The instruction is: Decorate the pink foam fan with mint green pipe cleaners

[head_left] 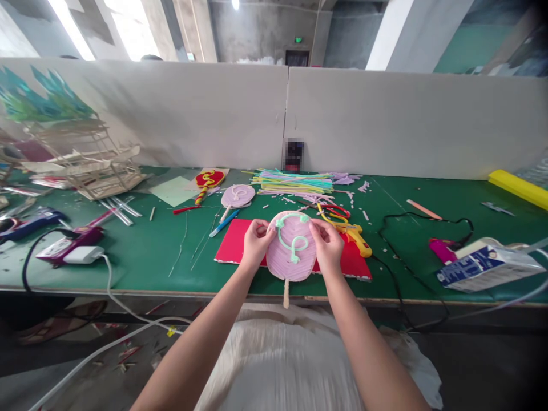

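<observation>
My left hand [257,242] and my right hand [329,242] pinch the upper left and right edges of a round lilac hand fan [285,262]. Ribbed strips cover its face, a mint-green curl decorates it, and its short pale handle points down toward me. The fan is held over a red board [233,242] on the table. Just right of my right hand lies a yellow glue gun [359,240], with red-handled scissors [340,212] behind it. Beyond my left hand are a blue pen [225,223] and a second lilac fan [238,196].
Coloured fuzzy stems [295,181] are heaped at the back of the green table [162,251]. A red-and-yellow fan [209,179] lies left of them. Power strips and cables [71,245] occupy the left; a blue-and-white carton [483,265] stands right. A grey partition [192,114] rises behind.
</observation>
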Demonstrator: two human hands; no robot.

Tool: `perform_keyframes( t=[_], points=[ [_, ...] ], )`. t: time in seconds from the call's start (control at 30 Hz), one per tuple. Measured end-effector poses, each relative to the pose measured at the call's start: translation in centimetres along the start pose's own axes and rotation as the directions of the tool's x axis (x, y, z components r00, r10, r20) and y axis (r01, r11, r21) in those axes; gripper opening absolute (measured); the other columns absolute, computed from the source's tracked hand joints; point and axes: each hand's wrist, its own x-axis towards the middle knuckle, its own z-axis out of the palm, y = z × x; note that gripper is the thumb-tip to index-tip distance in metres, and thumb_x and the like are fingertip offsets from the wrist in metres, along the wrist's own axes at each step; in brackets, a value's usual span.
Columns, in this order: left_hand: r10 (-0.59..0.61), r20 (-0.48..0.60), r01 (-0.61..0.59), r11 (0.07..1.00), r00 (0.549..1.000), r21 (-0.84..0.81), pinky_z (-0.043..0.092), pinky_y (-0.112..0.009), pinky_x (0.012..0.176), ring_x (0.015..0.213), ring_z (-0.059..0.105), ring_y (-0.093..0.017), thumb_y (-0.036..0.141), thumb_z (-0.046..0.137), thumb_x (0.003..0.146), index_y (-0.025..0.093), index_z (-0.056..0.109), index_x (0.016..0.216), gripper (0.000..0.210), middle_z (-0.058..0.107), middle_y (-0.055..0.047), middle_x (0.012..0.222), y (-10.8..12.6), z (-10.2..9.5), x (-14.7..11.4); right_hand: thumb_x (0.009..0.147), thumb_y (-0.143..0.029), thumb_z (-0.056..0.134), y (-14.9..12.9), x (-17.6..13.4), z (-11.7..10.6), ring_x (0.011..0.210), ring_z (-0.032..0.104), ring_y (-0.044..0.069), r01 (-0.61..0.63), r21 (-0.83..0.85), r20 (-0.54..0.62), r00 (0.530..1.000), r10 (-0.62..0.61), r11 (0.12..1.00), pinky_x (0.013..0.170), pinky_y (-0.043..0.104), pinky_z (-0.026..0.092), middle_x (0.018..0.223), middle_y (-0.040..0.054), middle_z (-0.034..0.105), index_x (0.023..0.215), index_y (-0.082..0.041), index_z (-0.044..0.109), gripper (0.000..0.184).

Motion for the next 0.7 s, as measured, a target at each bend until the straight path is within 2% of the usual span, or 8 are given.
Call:
perform_keyframes(
  t=[0.23, 0.43, 0.57, 0.7],
  points=[
    [-0.007, -0.007, 0.007, 1.0, 1.0, 0.005, 0.039, -0.019, 0.053, 0.059, 0.054, -0.01, 0.037, 0.068, 0.067, 0.019, 0.048, 0.076, 0.029, 0.058, 0.003, 0.064, 0.12, 0.04, -0.07, 0.078, -0.04, 0.059, 0.22, 0.0, 0.08, 0.077, 0.064, 0.018, 0.01, 0.007, 0.004, 1.0, -0.01, 1.0, 0.07, 0.032, 0.052, 0.086, 0.0051, 0.069, 0.088, -0.02, 0.066, 0.024],
    [-0.065, 0.009, 0.065, 0.997, 0.998, -0.051, 0.026, -0.017, 0.042, 0.042, 0.038, -0.005, 0.044, 0.065, 0.07, 0.018, 0.051, 0.081, 0.031, 0.044, 0.008, 0.05, 0.54, 0.31, -0.31, 0.078, -0.042, 0.058, 0.2, 0.13, 0.01, 0.076, 0.063, 0.018, -0.01, -0.048, -0.03, 1.0, 0.009, 0.999, 0.068, 0.031, 0.051, 0.087, 0.0057, 0.069, 0.089, -0.019, 0.066, 0.027],
    [-0.125, 0.082, 0.134, 0.984, 0.989, -0.117, 0.035, -0.018, 0.048, 0.048, 0.047, -0.007, 0.04, 0.072, 0.065, 0.019, 0.051, 0.089, 0.038, 0.054, 0.006, 0.056, 0.31, 0.24, -0.34, 0.078, -0.041, 0.059, 0.03, 0.16, -0.04, 0.077, 0.063, 0.018, -0.011, -0.04, -0.032, 0.999, 0.01, 0.999, 0.069, 0.031, 0.051, 0.088, 0.0059, 0.069, 0.089, -0.018, 0.067, 0.027],
    [-0.169, 0.126, 0.185, 0.974, 0.978, -0.129, 0.045, -0.022, 0.059, 0.066, 0.059, -0.014, 0.04, 0.072, 0.064, 0.018, 0.057, 0.098, 0.043, 0.064, 0.0, 0.072, 0.08, 0.11, -0.29, 0.077, -0.043, 0.059, 0.04, 0.18, -0.01, 0.077, 0.063, 0.018, -0.022, -0.044, -0.031, 0.999, 0.021, 0.999, 0.069, 0.032, 0.051, 0.089, 0.0065, 0.069, 0.09, -0.018, 0.066, 0.029]
  ],
)
